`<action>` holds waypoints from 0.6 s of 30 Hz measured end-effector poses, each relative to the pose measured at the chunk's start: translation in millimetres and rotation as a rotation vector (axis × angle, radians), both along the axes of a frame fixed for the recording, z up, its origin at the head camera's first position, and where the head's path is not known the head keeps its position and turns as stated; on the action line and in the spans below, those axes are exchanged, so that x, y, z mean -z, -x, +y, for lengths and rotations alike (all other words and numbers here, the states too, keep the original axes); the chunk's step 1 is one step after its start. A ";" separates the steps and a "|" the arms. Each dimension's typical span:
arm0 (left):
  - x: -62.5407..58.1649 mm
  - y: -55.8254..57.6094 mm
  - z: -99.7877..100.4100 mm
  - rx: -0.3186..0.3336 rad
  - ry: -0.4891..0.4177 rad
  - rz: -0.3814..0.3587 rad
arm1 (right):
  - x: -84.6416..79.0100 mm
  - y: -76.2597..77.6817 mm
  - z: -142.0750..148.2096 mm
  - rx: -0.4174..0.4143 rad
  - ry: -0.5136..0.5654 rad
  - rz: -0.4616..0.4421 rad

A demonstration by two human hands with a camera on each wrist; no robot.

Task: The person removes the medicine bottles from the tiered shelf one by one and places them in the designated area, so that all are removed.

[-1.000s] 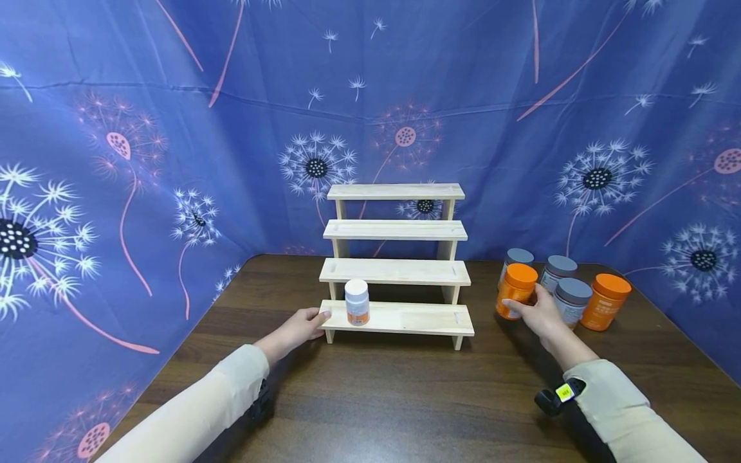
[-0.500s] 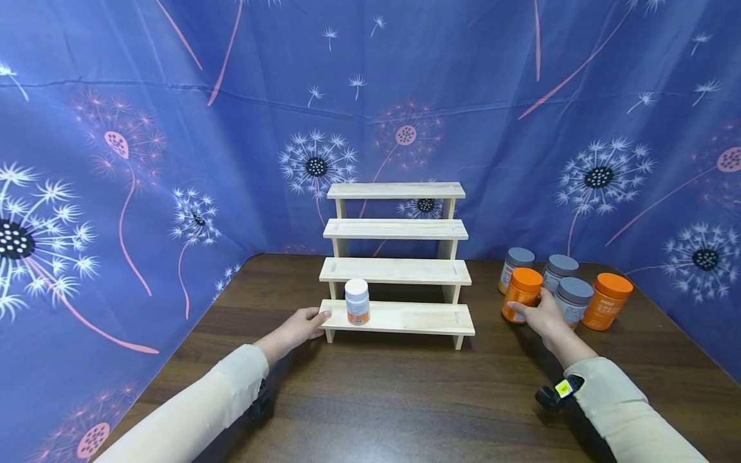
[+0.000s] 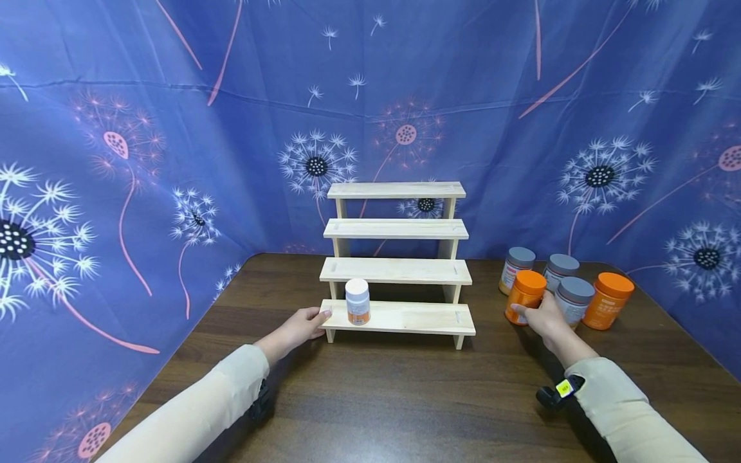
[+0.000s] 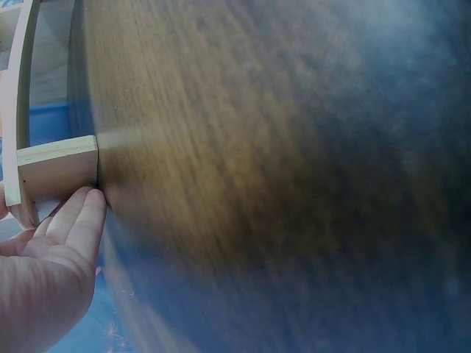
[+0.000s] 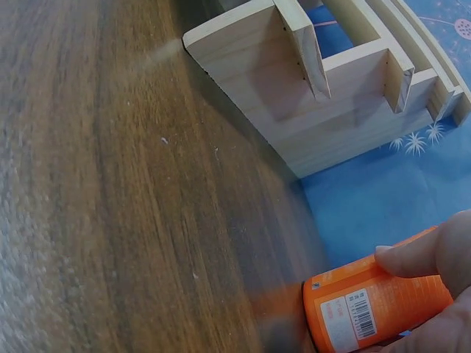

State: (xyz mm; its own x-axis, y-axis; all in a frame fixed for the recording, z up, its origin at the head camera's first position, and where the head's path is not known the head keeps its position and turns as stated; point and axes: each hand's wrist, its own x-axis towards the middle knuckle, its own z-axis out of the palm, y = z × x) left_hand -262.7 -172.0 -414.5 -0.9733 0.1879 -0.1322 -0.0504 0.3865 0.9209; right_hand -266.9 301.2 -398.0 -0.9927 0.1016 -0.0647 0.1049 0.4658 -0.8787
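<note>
At the left end of the lowest step of a pale wooden stepped rack [image 3: 417, 315], my left hand [image 3: 298, 329] grips the board, thumb on top. In the left wrist view its fingers [image 4: 87, 220] lie against the rack's side panel. My right hand [image 3: 543, 316] holds a small orange jar [image 3: 525, 292] between thumb and fingers, the lid uppermost. The right wrist view shows a white barcode label on this orange jar [image 5: 383, 305], its base close to the tabletop. A white-capped bottle [image 3: 357, 302] with an orange lower band stands on the lowest step, near my left thumb.
Beside and behind my right hand stand grey-lidded jars, one at the back left [image 3: 517, 263], one at the back [image 3: 560, 267] and one nearer [image 3: 574, 296]. A larger orange jar [image 3: 606, 301] is at their right. Blue dandelion-print cloth [image 3: 509, 128] surrounds the brown wooden table [image 3: 393, 399].
My right hand and the small orange jar have shifted slightly right and down, showing more of the grey-lidded jar behind. My left hand keeps its place on the rack.
</note>
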 end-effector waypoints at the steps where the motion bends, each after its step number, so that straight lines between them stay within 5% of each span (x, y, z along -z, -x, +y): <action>1: -0.3 -0.4 0.1 0.003 0.001 0.002 | 0.4 -0.1 0.2 0.002 0.001 0.001; 18: 0.7 1.5 1.6 -0.016 0.007 0.000 | 3.1 -1.5 5.2 0.012 0.000 -0.016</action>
